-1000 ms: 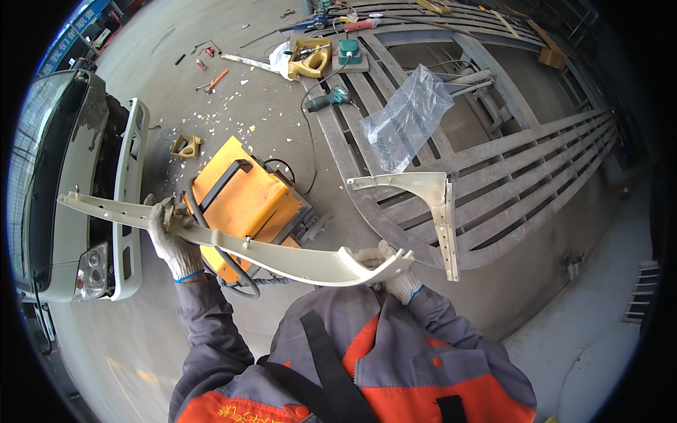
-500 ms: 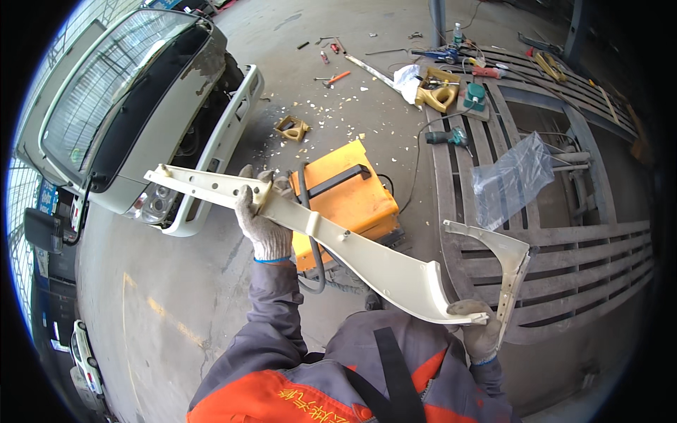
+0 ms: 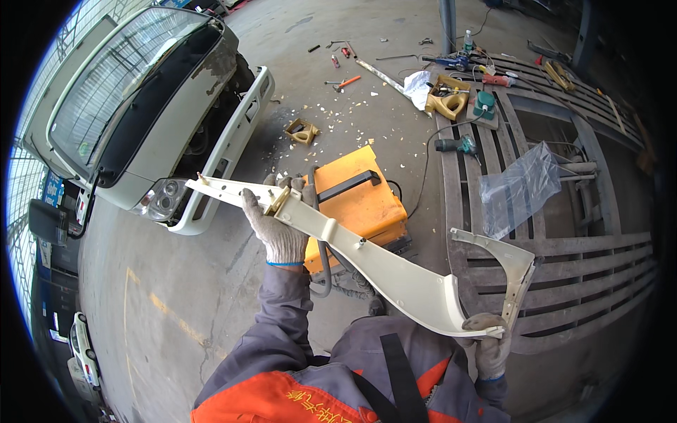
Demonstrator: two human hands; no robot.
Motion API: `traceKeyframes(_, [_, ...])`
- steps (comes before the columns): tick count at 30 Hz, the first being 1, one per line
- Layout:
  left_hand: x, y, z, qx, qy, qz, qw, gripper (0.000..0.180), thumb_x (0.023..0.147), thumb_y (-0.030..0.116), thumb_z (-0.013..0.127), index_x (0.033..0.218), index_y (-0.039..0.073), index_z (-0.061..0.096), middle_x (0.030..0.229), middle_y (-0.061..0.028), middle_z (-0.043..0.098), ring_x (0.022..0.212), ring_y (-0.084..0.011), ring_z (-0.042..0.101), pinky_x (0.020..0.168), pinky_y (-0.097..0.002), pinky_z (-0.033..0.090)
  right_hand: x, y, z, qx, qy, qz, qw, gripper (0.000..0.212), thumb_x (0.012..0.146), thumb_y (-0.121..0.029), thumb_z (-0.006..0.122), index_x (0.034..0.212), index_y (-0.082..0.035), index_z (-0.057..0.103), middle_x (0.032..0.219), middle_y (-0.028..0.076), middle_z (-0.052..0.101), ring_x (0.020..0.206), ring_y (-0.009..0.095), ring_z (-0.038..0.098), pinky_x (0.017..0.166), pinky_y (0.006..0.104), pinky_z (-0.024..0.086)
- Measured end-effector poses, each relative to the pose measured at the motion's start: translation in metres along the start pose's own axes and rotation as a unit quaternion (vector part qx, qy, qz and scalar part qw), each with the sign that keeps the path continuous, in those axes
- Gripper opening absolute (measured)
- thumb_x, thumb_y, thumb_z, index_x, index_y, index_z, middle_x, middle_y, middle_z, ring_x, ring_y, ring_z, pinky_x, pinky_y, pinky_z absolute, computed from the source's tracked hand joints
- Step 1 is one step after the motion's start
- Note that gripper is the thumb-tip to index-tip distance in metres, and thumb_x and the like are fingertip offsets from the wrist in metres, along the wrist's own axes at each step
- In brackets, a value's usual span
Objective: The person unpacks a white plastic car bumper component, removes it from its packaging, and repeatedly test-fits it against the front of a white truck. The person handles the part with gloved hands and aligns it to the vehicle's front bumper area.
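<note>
A long cream trim panel (image 3: 398, 275), apparently a vehicle part, slants across in front of me, with holes and small pegs along it. My left hand (image 3: 283, 238), in a grey-white knit glove, is closed around the panel's narrower part. The gloved right hand (image 3: 489, 352) grips its curved, wider end at the lower right. Beside that hand a bracket-shaped cream piece (image 3: 520, 264) rises; whether it is joined to the panel or separately held I cannot tell. Part of the right hand's fingers are hidden by the panel.
Under the panel stands a yellow box-shaped machine (image 3: 352, 190) with a black handle. A white van (image 3: 151, 120) is at left. To the right are a slatted metal platform (image 3: 564, 271), a clear plastic sheet (image 3: 518, 187), a cordless drill (image 3: 458, 144) and a cable. Hammer (image 3: 348, 82) and chips litter the floor.
The panel's narrow left end has swung rightward, and both hands have shifted slightly right and down with it. The view has also moved a little. Both grips stay the same.
</note>
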State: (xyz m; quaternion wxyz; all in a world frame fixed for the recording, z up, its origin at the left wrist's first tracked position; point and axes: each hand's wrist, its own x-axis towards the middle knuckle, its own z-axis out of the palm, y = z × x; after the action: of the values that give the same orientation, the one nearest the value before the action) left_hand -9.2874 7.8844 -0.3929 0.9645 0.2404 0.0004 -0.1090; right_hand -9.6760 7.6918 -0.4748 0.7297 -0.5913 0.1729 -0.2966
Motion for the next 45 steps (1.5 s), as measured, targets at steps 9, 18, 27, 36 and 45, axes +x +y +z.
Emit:
traceKeyframes(9, [-0.003, -0.003, 0.007, -0.014, 0.020, 0.004, 1.000, 0.060, 0.094, 0.058, 0.059, 0.115, 0.002, 0.053, 0.100, -0.0153, 0.058, 0.096, -0.0354, 0.060, 0.091, -0.0541, 0.053, -0.010, -0.006, -0.009, -0.015, 0.007, 0.050, 0.999, 0.054, 0.081, -0.050, 0.084, 0.098, -0.002, 0.066, 0.098, 0.015, 0.069, 0.084, 0.023, 0.069, 0.072, 0.0330, 0.057])
traceKeyframes(18, [-0.008, -0.005, 0.013, -0.028, -0.026, 0.047, 0.998, 0.060, 0.094, 0.055, 0.056, 0.120, 0.001, 0.051, 0.096, -0.0161, 0.058, 0.096, -0.0366, 0.058, 0.101, -0.0597, 0.047, -0.002, 0.000, -0.002, -0.138, -0.015, -0.035, 0.990, 0.045, 0.079, -0.036, 0.088, 0.099, -0.004, 0.064, 0.104, 0.016, 0.068, 0.100, 0.027, 0.068, 0.089, 0.0382, 0.055])
traceKeyframes(27, [-0.020, -0.002, 0.028, -0.024, -0.121, 0.060, 0.990, 0.070, 0.090, 0.059, 0.059, 0.133, 0.005, 0.048, 0.102, -0.0150, 0.066, 0.103, -0.0390, 0.062, 0.112, -0.0651, 0.036, -0.012, 0.031, -0.023, -0.143, -0.044, -0.030, 0.988, 0.044, 0.081, -0.037, 0.085, 0.107, -0.007, 0.066, 0.127, 0.018, 0.062, 0.122, 0.032, 0.060, 0.103, 0.0429, 0.049])
traceKeyframes(36, [-0.021, -0.003, 0.027, -0.014, -0.158, 0.079, 0.984, 0.068, 0.091, 0.051, 0.061, 0.140, 0.008, 0.044, 0.103, -0.0153, 0.067, 0.108, -0.0397, 0.061, 0.114, -0.0672, 0.034, -0.012, 0.021, -0.015, -0.139, -0.035, -0.018, 0.990, 0.043, 0.082, -0.037, 0.084, 0.107, -0.006, 0.067, 0.125, 0.018, 0.065, 0.120, 0.030, 0.062, 0.101, 0.0417, 0.050])
traceKeyframes(45, [-0.020, -0.001, 0.025, 0.017, -0.205, 0.089, 0.975, 0.067, 0.092, 0.041, 0.065, 0.146, 0.012, 0.038, 0.111, -0.0146, 0.065, 0.112, -0.0376, 0.060, 0.113, -0.0683, 0.036, -0.012, 0.017, -0.011, -0.127, -0.036, -0.033, 0.991, 0.037, 0.080, -0.028, 0.085, 0.101, -0.005, 0.066, 0.116, 0.019, 0.068, 0.112, 0.030, 0.066, 0.096, 0.0405, 0.053])
